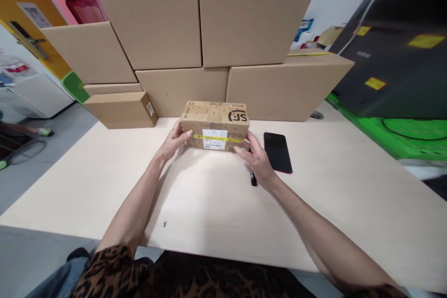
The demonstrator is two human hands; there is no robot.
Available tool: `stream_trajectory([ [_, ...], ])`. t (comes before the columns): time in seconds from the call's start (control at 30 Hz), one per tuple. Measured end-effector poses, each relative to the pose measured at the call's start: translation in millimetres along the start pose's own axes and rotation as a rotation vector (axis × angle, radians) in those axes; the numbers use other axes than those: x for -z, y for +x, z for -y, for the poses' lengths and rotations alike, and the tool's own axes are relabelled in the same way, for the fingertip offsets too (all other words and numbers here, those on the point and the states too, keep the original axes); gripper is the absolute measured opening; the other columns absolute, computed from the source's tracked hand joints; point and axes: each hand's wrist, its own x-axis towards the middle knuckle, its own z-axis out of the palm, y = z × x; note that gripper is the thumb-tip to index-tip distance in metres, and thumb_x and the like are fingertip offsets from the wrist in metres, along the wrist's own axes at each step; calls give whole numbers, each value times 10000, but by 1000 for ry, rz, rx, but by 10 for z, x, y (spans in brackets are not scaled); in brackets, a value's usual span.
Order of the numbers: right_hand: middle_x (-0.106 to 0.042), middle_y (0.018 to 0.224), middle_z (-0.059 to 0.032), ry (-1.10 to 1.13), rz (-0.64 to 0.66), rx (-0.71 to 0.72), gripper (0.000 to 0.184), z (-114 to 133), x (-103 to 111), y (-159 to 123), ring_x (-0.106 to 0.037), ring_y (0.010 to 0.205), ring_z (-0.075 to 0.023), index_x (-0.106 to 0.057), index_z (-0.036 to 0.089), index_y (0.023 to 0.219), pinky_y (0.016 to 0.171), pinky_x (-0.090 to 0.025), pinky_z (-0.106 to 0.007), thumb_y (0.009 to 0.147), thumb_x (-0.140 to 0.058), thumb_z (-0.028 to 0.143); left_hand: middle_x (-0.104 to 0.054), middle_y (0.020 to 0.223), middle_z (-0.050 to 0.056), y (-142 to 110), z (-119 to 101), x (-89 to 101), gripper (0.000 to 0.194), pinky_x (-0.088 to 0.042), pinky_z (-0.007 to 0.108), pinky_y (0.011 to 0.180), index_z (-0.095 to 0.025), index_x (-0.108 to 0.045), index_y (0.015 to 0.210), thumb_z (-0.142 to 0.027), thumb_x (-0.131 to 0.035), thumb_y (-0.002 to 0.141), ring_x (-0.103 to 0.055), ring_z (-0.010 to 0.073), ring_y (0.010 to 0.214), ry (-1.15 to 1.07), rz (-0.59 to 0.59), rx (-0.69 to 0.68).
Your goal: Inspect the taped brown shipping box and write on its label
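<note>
Head view: a small cardboard box (213, 117) with a black SF logo is between our two hands, midway along a pale table (216, 214), nearer the far edge than the near one. Our left hand (173, 142) is half curled round the box's left end, thumb on the front face; our right hand (259, 157) is half curled round the right end, thumb at the lower front corner. Both grip it; whether its base touches the surface, we cannot tell. We judge the closing done: the top looks flat, yellow tape (233, 139) crosses the front, and a white label (214, 133) is stuck on. No cut shows on the visible faces. Handling seems unfinished, since both hands grip the box. Just beside our right hand, toward the near edge, lies a black pen (253, 178), partly hidden. Farther right lies a dark phone (278, 152). Large plain cartons (157, 28) stand stacked along the far edge.
</note>
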Motion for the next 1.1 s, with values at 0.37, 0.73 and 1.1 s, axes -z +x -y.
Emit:
stream_trajectory([
  [0.37, -689, 1230, -53, -94, -184, 79, 625, 51, 137, 15, -623, 869, -190, -648, 323, 1420, 872, -622, -444, 872, -720, 616, -629, 1497, 124, -105, 42, -254, 984, -502, 467, 1177, -291, -389, 1579, -495, -911, 769, -596, 319, 1401, -23, 56, -15],
  [0.73, -720, 1030, -60, 2, -300, -8, 633, 134, 135, 33, -567, 699, -162, -735, 229, 1237, 571, -498, -330, 833, -725, 717, -703, 1412, 109, -161, 160, -305, 840, -545, 503, 1116, -285, -474, 1462, -533, -898, 781, -699, 325, 1275, -170, 36, 95],
  [1.1, -751, 965, -109, -646, 115, 139, 112, 171, 630, 102, -701, 869, -278, -801, 238, 885, 863, -581, -473, 884, -694, 269, -763, 1219, 100, -236, -118, -281, 811, -569, 469, 1066, -212, -517, 1282, -492, -971, 671, -752, 281, 1126, -223, -277, 263],
])
